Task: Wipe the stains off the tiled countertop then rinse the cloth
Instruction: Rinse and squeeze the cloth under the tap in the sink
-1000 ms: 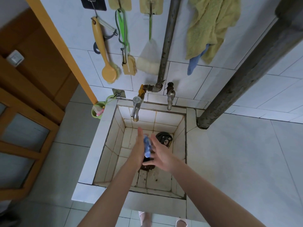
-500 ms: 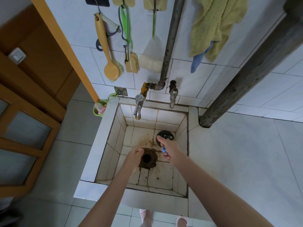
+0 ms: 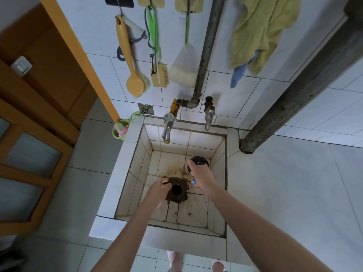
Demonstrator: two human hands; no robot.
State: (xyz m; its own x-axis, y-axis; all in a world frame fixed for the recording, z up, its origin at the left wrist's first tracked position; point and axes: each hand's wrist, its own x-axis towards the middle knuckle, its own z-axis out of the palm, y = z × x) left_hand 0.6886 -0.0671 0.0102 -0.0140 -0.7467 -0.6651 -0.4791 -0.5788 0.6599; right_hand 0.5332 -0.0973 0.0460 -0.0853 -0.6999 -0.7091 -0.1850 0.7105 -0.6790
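Blue cloth (image 3: 193,181) bunched in right hand (image 3: 202,178), over tiled sink (image 3: 125,154)
left hand (image 3: 158,190) apart, loosely curled, empty, beside drain (image 3: 176,189)

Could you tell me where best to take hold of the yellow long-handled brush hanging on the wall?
Grip the yellow brush around its slim handle, mid-length, coming from the front. It hangs upright from a hook at the top, head down, so lifting it upward should free it.

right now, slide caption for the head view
Both hands low in the tiled sink, right hand clutching a blue cloth beside the drain.
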